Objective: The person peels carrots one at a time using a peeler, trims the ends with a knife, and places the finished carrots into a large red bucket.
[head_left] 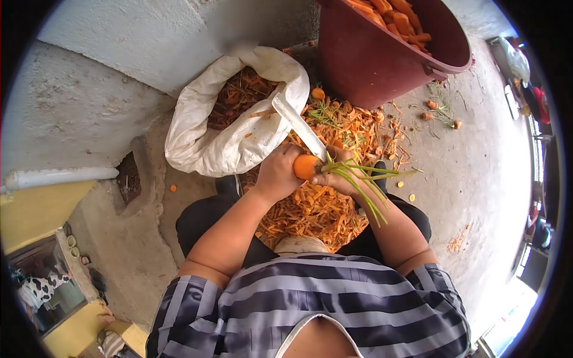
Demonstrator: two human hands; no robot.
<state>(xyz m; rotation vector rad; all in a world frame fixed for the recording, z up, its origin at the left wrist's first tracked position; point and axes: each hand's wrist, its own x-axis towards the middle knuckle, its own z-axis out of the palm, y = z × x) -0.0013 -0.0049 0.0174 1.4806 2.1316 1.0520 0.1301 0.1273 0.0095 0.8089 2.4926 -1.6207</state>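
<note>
While the left hand (279,171) curls its fingers around a fat orange carrot (305,167), the right hand (335,174) has its fingers bent shut around the bottom end of a long knife (298,126). The right thumb is by the carrot's leafy end, where long green stems (364,179) stick out to the right. The carrot is up in the air, just nearer the person than the big white sack (239,146). The knife's tip reaches over the sack's right edge. Brown and orange peels lie inside the sack. More peels (316,209) make a messy pile on the floor to its right and nearer the person. Also to the sack's right, a dark red bucket (370,59) holds lots of peeled carrots (400,21).
</note>
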